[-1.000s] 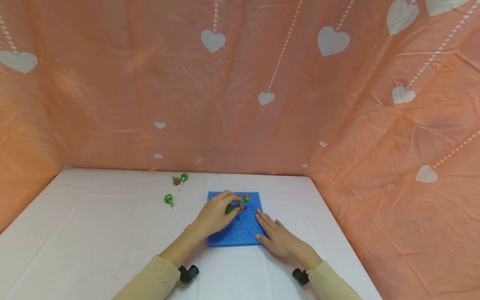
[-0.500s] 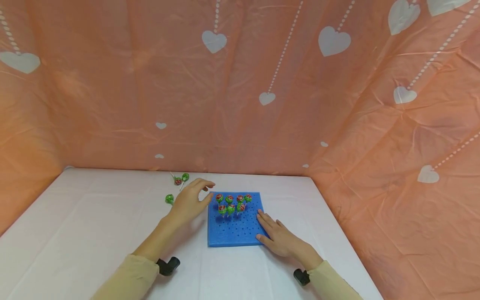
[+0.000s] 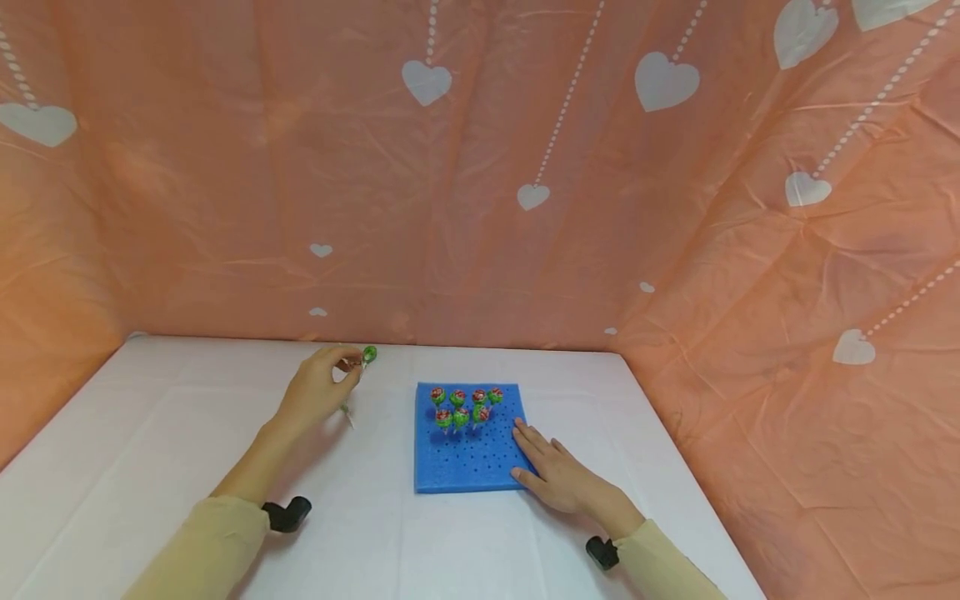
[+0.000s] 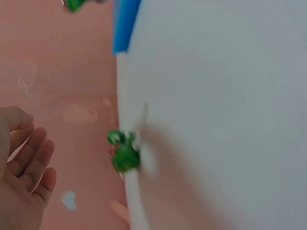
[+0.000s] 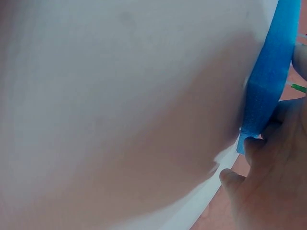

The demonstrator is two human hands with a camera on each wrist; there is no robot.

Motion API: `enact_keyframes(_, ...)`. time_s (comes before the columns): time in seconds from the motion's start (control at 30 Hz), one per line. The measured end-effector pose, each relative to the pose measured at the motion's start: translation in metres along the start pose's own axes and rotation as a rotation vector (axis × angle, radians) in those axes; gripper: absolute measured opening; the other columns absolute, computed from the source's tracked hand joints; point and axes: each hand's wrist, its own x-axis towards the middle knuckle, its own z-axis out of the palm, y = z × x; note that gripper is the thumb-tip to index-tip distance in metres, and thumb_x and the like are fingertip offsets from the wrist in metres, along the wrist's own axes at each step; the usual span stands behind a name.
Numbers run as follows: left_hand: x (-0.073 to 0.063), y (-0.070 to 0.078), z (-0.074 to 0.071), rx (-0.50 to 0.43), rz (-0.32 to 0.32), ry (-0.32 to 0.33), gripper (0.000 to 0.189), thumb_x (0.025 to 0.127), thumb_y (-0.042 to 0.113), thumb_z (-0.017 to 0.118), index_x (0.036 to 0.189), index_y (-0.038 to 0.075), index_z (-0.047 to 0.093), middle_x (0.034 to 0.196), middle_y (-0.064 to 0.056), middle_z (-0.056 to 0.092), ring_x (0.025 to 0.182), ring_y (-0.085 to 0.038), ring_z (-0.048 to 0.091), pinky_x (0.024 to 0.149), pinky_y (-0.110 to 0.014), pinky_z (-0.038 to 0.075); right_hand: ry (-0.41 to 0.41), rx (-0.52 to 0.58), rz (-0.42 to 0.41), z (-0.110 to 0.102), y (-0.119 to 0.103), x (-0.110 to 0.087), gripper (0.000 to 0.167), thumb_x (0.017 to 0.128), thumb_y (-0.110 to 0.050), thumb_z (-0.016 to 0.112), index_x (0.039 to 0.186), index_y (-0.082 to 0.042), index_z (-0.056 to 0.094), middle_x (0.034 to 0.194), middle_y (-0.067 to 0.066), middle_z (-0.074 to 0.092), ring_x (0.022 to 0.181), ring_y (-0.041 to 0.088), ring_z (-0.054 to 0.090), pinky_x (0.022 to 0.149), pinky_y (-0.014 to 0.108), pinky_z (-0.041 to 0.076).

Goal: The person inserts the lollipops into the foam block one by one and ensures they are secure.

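Observation:
My left hand (image 3: 318,387) hovers over the far left of the table with its fingers loosely bent around nothing. Loose lollipops lie by it: one with a green wrapper (image 3: 370,354) sits just past the fingertips, and the fingers partly hide others. In the left wrist view, green-wrapped lollipops (image 4: 125,160) lie on the table, apart from the hand. My right hand (image 3: 558,477) rests with extended fingers on the right edge of a blue foam board (image 3: 472,479) full of small holes. Several red-and-green lollipops (image 3: 461,417) stand upright in the board's back half, in two rows.
A white cloth covers the table (image 3: 187,433). Behind and to the right hangs an orange curtain (image 3: 480,275) with white hearts, close to the table's back edge. Black wrist cameras sit at both cuffs, the left one (image 3: 288,514) just above the table.
My left hand has left the lollipops in the board and moved left to the loose ones, uncovering both rows. The right hand has stayed on the board's edge.

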Motion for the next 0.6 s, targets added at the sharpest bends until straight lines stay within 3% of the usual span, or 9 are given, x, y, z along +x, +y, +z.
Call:
enact_keyframes(0.33, 0.000, -0.034, -0.016, 0.071, -0.079, -0.138, 0.028, 0.101, 0.012, 0.064, 0.123, -0.003, 0.069, 0.122, -0.022, 0.068, 0.104, -0.038, 0.065, 0.083, -0.056, 0.055, 0.001, -0.010, -0.003, 0.001, 0.001, 0.001, 0.074, 0.110, -0.049, 0.044, 0.165, -0.004, 0.021, 0.174, 0.011, 0.012, 0.159, 0.035, 0.016, 0.125, 0.062, 0.018)
enact_keyframes(0.6, 0.000, -0.040, -0.019, 0.067, -0.084, -0.261, 0.027, 0.098, 0.011, 0.067, 0.118, -0.007, 0.069, 0.114, -0.024, 0.069, 0.095, -0.034, 0.066, 0.081, -0.050, 0.056, 0.002, -0.010, -0.003, 0.001, 0.001, 0.001, 0.074, 0.110, -0.048, 0.044, 0.165, -0.003, 0.022, 0.174, 0.011, 0.012, 0.159, 0.034, 0.017, 0.125, 0.062, 0.019)
